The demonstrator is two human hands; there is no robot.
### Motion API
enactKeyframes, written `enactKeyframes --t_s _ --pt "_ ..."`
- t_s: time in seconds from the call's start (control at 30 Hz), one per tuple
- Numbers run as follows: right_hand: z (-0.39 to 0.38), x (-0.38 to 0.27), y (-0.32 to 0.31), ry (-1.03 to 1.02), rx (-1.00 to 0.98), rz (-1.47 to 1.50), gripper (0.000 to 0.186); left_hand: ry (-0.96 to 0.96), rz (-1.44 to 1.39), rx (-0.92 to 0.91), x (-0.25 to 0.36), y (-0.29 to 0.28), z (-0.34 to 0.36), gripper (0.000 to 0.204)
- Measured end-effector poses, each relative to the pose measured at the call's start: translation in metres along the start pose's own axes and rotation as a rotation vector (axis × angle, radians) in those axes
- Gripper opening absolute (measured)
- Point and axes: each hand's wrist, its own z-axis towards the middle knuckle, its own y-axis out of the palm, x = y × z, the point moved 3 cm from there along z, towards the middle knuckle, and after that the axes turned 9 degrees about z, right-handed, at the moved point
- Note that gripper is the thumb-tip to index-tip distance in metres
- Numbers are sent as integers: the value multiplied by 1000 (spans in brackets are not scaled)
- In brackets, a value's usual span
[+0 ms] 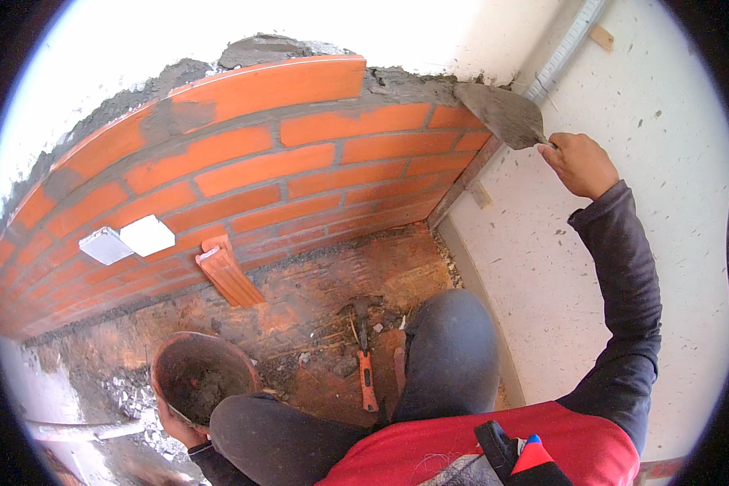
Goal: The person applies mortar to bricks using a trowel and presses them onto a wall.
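In my right hand [583, 166] is the handle of a mortar-smeared trowel [504, 113]. Its blade lies at the right end of the top course of the brick wall [251, 150], against wet mortar [409, 84] there. That mortar bed runs on from the last laid orange brick [300, 81]. Low on the left, my left hand [176, 425] grips the side of a round bucket [178, 353], its fingers partly hidden beneath it. Grey mortar [212, 390] sits in the bottom of the bucket, which is beside my bent knee.
A hammer [364, 356] with an orange handle lies on the dirty floor before me. One loose hollow brick [231, 274] leans against the wall, near two white wall boxes [147, 236]. A grey pipe [571, 49] runs up the right corner beside a white panel [535, 292].
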Motion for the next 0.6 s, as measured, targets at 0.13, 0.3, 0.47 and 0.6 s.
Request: enactKeyframes --t_s 0.13,0.3,0.47,0.6 --pt "-6 0 -6 72 25 -5 42 -19 6 6 -1 -10 1 47" --pt "-9 15 -4 33 -104 211 43 -16 38 38 0 -9 1 44" --pt "2 11 -3 269 -271 456 44 -24 -19 -58 4 2 -2 44" --pt "12 11 -4 277 -299 573 45 -21 -8 -45 5 9 -3 44"
